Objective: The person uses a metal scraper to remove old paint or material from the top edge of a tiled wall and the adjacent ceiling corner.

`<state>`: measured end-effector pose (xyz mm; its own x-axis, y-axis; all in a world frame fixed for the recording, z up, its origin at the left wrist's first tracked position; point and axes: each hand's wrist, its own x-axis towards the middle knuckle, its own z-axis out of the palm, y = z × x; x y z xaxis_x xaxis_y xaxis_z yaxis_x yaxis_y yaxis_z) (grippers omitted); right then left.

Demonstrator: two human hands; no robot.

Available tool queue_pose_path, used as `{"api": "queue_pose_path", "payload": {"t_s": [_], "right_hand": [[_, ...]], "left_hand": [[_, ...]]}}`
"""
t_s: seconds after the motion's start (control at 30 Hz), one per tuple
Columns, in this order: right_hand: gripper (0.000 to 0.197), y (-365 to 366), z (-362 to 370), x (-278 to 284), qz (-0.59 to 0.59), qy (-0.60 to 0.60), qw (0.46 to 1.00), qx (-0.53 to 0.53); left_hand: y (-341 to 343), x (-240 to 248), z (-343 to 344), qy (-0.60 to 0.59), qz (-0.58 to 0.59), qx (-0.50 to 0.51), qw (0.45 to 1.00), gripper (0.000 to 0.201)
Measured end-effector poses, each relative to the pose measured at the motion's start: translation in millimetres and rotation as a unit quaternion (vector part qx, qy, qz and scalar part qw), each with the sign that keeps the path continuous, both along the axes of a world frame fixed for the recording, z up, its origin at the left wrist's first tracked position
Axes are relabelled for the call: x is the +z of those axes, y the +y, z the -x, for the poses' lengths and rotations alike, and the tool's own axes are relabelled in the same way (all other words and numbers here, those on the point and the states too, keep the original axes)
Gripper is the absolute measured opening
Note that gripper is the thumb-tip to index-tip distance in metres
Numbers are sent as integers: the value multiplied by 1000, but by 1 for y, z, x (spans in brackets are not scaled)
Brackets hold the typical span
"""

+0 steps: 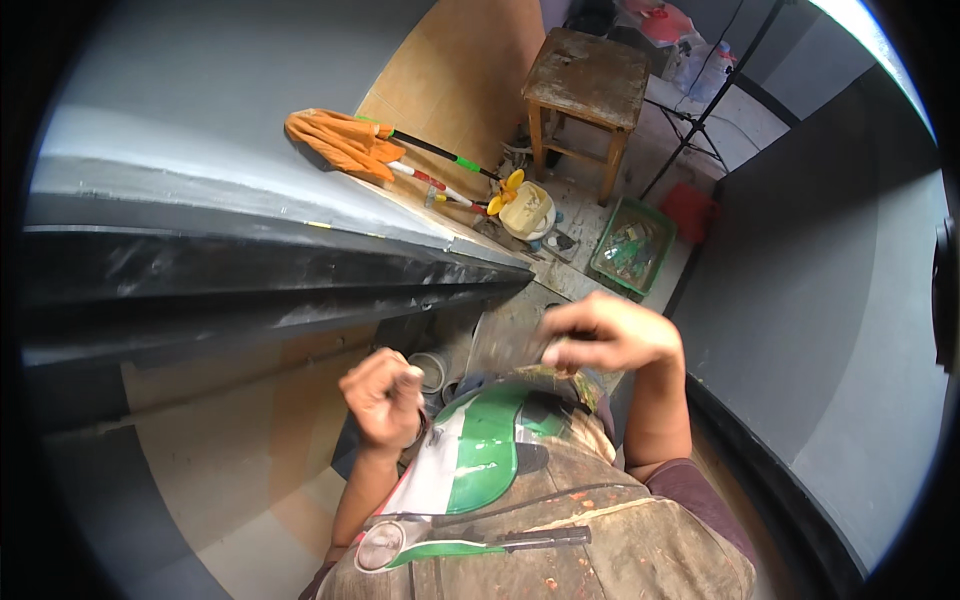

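My right hand (615, 335) grips a dark, flat, see-through-looking piece (508, 343), smeared by motion. It hangs off the fingertips toward the left. My left hand (382, 395) is closed, apart from that piece, with its fingers curled in; whatever they may hold is hidden. Below both hands lies a glossy green and white sheet (487, 450) on a stained brown board-like surface (640, 530) in front of me. On that surface rest a round grey-topped thing (381, 546) and a thin tool with a dark handle (548, 538).
A dark ledge (250, 270) juts in from the left; a grey wall (820, 300) bounds the right. Beyond my hands stand a green basket of odds and ends (632, 245), a cream container (527, 212), a worn wooden stool (585, 75) and a tripod (697, 125). An orange cloth (345, 145) lies left.
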<state>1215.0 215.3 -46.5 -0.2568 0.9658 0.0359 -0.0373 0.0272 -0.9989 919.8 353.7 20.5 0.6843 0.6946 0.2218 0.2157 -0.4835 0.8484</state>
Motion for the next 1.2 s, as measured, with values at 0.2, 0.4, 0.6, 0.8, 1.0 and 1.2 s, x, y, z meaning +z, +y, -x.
{"api": "queue_pose_path", "payload": {"t_s": [0.2,0.4,0.6,0.8,1.0,1.2], "right_hand": [[25,-15,-10,16,122,169,960,-187],[21,-23,21,32,107,256,940,-200],[16,-35,69,9,44,260,943,-202],[24,-54,62,2,52,31,994,-94],[24,-86,29,-21,132,-42,966,-218],[31,-59,31,-20,15,26,993,-114]], "left_hand": [[4,8,-19,-48,81,-17,995,42],[-7,19,-72,-53,256,-116,958,74],[-16,12,-91,-107,208,-72,970,12],[-1,-3,-42,-112,125,63,984,36],[34,14,23,-77,200,-76,974,50],[-15,11,-25,95,157,-91,979,45]]}}
